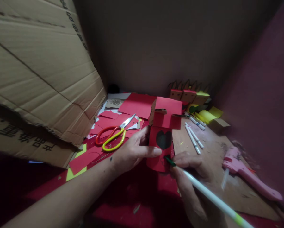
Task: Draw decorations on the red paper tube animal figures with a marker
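My left hand [137, 148] is closed around a red paper-covered cardboard figure [167, 112], its thumb lying across the front of the lower part. The figure has a boxy top with slots and a dark heart [163, 140] drawn on the body below. In my right hand [191, 180] is a white marker [210, 197] with a green tip and a yellow-green band near its far end. The tip touches or nearly touches the red paper below the heart, where small dark marks show. Left of the figure lie scissors [113, 136] with red and yellow handles, blades apart.
Large cardboard panels [37, 63] stand at the left. Red paper sheets [139, 104] lie behind the scissors. White markers [193, 137] and a pink glue gun [241, 174] rest on a cardboard sheet [258, 202] at right. Several small cardboard figures [188, 95] stand by the wall, near yellow paper [210, 115].
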### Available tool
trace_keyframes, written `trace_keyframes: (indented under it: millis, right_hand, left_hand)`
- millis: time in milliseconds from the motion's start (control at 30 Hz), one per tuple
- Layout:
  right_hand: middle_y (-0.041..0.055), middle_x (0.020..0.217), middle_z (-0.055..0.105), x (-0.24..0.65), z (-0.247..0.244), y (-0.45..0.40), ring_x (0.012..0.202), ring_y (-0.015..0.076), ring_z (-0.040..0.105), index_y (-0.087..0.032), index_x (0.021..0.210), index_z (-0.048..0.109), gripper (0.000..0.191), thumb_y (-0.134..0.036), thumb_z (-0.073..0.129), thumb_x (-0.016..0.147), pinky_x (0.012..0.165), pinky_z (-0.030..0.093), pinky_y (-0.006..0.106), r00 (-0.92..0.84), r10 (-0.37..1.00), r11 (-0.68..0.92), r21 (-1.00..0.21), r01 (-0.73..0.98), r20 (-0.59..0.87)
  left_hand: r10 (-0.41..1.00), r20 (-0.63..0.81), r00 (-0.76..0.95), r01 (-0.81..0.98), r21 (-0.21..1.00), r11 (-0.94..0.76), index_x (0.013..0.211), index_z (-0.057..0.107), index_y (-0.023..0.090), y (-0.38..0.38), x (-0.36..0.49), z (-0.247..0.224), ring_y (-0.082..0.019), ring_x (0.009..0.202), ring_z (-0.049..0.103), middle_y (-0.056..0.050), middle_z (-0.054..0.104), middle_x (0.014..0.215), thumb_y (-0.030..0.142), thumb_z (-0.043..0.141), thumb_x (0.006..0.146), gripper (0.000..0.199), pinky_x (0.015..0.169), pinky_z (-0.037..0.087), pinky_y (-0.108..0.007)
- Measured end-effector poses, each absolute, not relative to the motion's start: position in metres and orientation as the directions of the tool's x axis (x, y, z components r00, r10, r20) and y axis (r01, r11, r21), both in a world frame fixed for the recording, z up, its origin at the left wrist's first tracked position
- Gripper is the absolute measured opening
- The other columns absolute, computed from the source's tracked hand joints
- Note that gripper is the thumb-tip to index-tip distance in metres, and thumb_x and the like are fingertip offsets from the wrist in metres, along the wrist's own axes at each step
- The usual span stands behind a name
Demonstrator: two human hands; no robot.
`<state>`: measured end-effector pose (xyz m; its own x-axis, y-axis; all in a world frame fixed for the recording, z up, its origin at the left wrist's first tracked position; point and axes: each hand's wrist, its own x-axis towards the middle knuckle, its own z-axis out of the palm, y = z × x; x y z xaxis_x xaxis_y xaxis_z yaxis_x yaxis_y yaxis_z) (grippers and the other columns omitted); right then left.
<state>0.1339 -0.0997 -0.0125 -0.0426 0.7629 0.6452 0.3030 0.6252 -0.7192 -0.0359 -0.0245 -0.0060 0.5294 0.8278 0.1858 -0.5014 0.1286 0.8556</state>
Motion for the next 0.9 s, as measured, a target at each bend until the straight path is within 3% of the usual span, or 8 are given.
trace_keyframes:
  millis: [367,600,900]
  right_hand:
    - [-0.0048,0.082,0.064,0.133,-0.014,-0.096,0.069,0.0097,0.064,-0.029,0.1,0.058,0.019,-0.01,0.058,0.095,0.064,0.055,0.017,-0.055,0.752,0.639,-0.707,0.303,0.656]
    - [0.002,0.084,0.069,0.139,-0.023,-0.1,0.075,0.0187,0.067,-0.028,0.094,0.068,0.006,-0.022,0.067,0.091,0.064,0.057,0.03,0.087,0.787,0.548,-0.757,0.355,0.611]
    - [0.0019,0.082,0.069,0.138,-0.025,-0.1,0.07,0.0191,0.066,-0.029,0.09,0.069,0.002,-0.027,0.069,0.091,0.058,0.057,0.03,0.144,0.801,0.509,-0.788,0.345,0.581]
  left_hand:
    - [0.838,0.179,0.516,-0.498,0.859,0.123,0.108,0.065,0.017,-0.025,-0.036,-0.005,-0.023,0.098,0.064,-0.008,0.07,0.105,0.02,0.086,0.067,0.046,0.088,0.049,-0.036]
    - [0.848,0.154,0.507,-0.494,0.858,0.139,0.107,0.065,0.017,-0.025,-0.035,-0.005,-0.023,0.098,0.063,-0.008,0.069,0.105,0.021,0.086,0.066,0.046,0.09,0.048,-0.038]
    - [0.837,0.167,0.521,-0.501,0.854,0.141,0.107,0.064,0.017,-0.026,-0.036,-0.002,-0.024,0.097,0.065,-0.008,0.07,0.103,0.02,0.085,0.068,0.045,0.088,0.049,-0.038]
